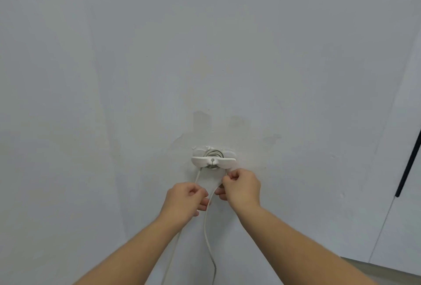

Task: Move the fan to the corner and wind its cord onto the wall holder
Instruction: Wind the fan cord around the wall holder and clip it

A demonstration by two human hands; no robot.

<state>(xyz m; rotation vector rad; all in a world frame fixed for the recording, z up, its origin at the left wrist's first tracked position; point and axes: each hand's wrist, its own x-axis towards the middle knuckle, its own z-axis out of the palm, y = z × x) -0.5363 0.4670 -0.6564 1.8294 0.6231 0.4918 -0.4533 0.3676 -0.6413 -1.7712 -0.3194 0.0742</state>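
Low on the white wall [136,79] sits one wall holder [213,161], a white piece with two flat wings spreading left and right from a round hub. One cord [205,221], pale and thin, is wound around the hub behind the wings. Several turns lie stacked there, too close together to count exactly. Two strands of it hang down from the holder.

The first strand leaves the left side of the hub, drops straight down and disappears behind the left hand [186,200], then shows again below that wrist. The second strand curves down from the right hand [241,188], passes through the gap between the two hands and runs out of view at the bottom.

Both hands are raised just under the holder, near each other but not touching. The left hand's fingers are curled in tight on the strand passing through it. The right hand pinches the cord between curled fingers and thumb, just beneath the holder's right wing.

Off to the right, one thin black bar [410,161] slants beside a lighter panel [405,216], and one strip of floor [376,268] shows in the lower right corner.
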